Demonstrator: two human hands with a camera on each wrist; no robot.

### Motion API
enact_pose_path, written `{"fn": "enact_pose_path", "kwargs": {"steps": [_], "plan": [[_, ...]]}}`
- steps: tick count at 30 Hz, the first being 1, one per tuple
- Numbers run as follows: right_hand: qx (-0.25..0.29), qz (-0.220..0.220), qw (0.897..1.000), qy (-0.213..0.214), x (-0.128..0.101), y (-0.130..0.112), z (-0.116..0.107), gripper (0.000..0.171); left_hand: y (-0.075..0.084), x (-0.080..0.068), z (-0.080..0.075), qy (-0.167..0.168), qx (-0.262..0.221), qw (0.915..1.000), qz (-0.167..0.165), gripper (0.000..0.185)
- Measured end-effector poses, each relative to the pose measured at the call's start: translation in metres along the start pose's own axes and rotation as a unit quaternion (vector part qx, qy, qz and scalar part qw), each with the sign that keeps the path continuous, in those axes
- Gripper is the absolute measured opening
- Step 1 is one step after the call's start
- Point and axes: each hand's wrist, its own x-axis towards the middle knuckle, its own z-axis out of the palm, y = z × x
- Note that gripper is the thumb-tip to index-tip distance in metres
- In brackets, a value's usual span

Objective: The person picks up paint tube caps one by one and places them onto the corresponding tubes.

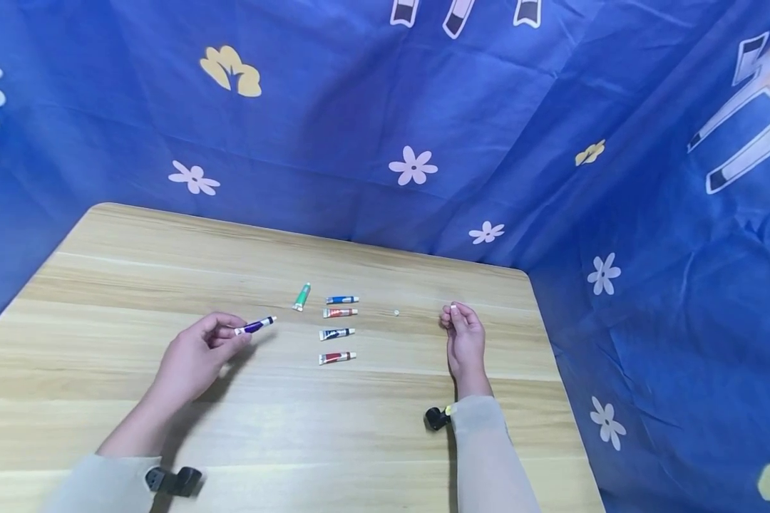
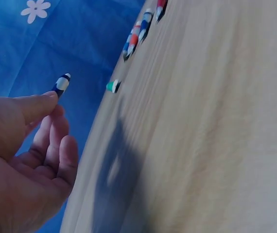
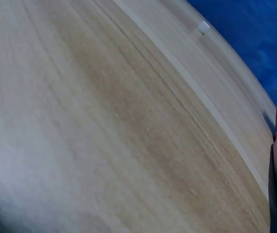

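My left hand (image 1: 234, 333) pinches a purple paint tube (image 1: 254, 325) by its tail end, just above the wooden table (image 1: 103, 299); the tube points right. In the left wrist view the thumb and fingers (image 2: 46, 104) meet at the tube (image 2: 61, 83), which I see end-on. My right hand (image 1: 452, 317) rests on its side at the right of the table. Its fingers are loosely curled, and I see nothing in them. A small white cap (image 1: 396, 312) lies on the wood to its left, apart from it, and shows as the white cap (image 3: 203, 27) in the right wrist view.
Between the hands lie a green tube (image 1: 302, 296) and a column of tubes: blue (image 1: 342, 300), orange (image 1: 340, 312), dark blue (image 1: 336, 333), red (image 1: 337, 358). Blue flowered cloth (image 1: 423, 107) hangs behind and to the right of the table.
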Motion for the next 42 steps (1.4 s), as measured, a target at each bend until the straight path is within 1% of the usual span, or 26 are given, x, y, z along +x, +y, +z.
{"fn": "enact_pose_path", "kwargs": {"steps": [5,8,10,12,16,19,22,25,28,31,33,35,37,42], "plan": [[0.003,0.008,1.0,0.016,-0.002,0.0,0.0,0.009,0.003,-0.005,0.003,-0.004,-0.026,0.9995,-0.016,0.033],[0.007,0.017,0.999,0.027,-0.003,-0.001,0.0,0.019,0.005,-0.008,0.005,-0.006,-0.033,0.9991,-0.026,0.032],[0.015,0.022,0.999,0.034,-0.003,-0.002,0.002,0.025,0.006,-0.011,0.006,-0.003,-0.033,0.9991,-0.026,0.031],[0.028,0.027,0.998,0.04,-0.003,-0.004,0.002,0.026,0.006,-0.013,0.007,0.001,-0.034,0.9991,-0.024,0.029],[0.06,0.038,0.996,0.053,-0.004,-0.006,0.001,0.016,0.007,-0.016,0.009,0.005,-0.032,0.9992,-0.024,0.028],[0.085,0.044,0.994,0.06,-0.006,-0.008,-0.001,0.012,0.009,-0.017,0.01,0.002,-0.033,0.9991,-0.027,0.029],[0.117,0.043,0.99,0.069,-0.009,-0.011,-0.002,0.013,0.012,-0.018,0.01,-0.006,-0.037,0.9989,-0.03,0.031],[0.148,0.042,0.985,0.074,-0.013,-0.014,-0.003,0.018,0.014,-0.019,0.011,-0.012,-0.038,0.9987,-0.032,0.033],[0.174,0.046,0.981,0.075,-0.02,-0.016,-0.004,0.024,0.016,-0.02,0.011,-0.016,-0.041,0.9985,-0.033,0.033],[0.201,0.046,0.976,0.069,-0.027,-0.019,-0.004,0.021,0.021,-0.021,0.012,-0.02,-0.05,0.998,-0.032,0.033],[0.217,0.045,0.973,0.062,-0.032,-0.021,-0.003,0.013,0.025,-0.023,0.012,-0.023,-0.055,0.9977,-0.031,0.032],[0.228,0.046,0.971,0.047,-0.037,-0.022,-0.001,0.009,0.029,-0.025,0.013,-0.028,-0.058,0.9974,-0.033,0.032],[0.231,0.048,0.971,0.035,-0.044,-0.022,0.003,0.011,0.033,-0.027,0.015,-0.034,-0.059,0.997,-0.037,0.032],[0.219,0.053,0.974,0.01,-0.061,-0.021,0.017,0.014,0.04,-0.032,0.023,-0.048,-0.061,0.9961,-0.043,0.032]]}}
